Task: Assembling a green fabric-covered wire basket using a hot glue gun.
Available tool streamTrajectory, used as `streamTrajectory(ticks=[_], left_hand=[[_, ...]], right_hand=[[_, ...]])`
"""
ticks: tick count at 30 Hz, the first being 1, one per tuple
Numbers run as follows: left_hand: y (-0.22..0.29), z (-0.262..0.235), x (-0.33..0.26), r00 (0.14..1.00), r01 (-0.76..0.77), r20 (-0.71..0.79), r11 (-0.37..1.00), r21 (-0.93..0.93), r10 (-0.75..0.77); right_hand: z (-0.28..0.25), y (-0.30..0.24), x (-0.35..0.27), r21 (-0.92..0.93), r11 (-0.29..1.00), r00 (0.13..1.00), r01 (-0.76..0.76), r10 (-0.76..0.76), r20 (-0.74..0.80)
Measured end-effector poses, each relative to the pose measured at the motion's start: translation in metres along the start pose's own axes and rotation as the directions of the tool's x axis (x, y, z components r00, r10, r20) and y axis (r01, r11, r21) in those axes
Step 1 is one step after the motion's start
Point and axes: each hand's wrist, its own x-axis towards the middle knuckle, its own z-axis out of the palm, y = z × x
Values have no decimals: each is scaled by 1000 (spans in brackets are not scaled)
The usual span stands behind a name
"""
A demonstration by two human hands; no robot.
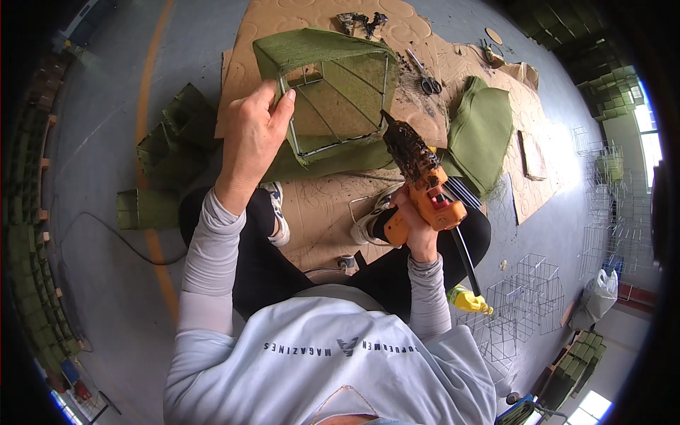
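Note:
A wire frame [387,78] with green felt-like fabric [319,44] around it lies tilted in front of me, its open side facing me. My left hand [253,131] pinches its left edge between thumb and fingers. My right hand [418,227] grips an orange glue gun [433,191], whose front end is caked in black residue. The nozzle points up and left, close to the frame's lower right corner; I cannot tell if it touches. A dark glue stick [467,262] sticks out of the gun's back.
Cardboard [319,205] covers the floor ahead. Scissors [428,83] and blackened scraps [363,24] lie beyond the frame. Folded green fabric [482,127] is at right, green fabric boxes [170,149] at left. Bare wire frames [524,297] and a yellow bottle [469,301] stand at lower right.

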Motion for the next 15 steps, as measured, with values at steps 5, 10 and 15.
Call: streamTrajectory(ticks=[5, 10, 15], left_hand=[[-1, -1, -1, 1000, -12, 8, 1000, 14, 12], [4, -2, 0, 1000, -5, 19, 1000, 1, 5], [6, -2, -1, 999, -2, 32, 1000, 12, 1]], right_hand=[[3, -9, 4, -35, 999, 1000, -27, 27, -10], [3, -13, 7, -52, 999, 1000, 1, -1, -3], [-3, -4, 8, -39, 999, 1000, -4, 4, -6]])
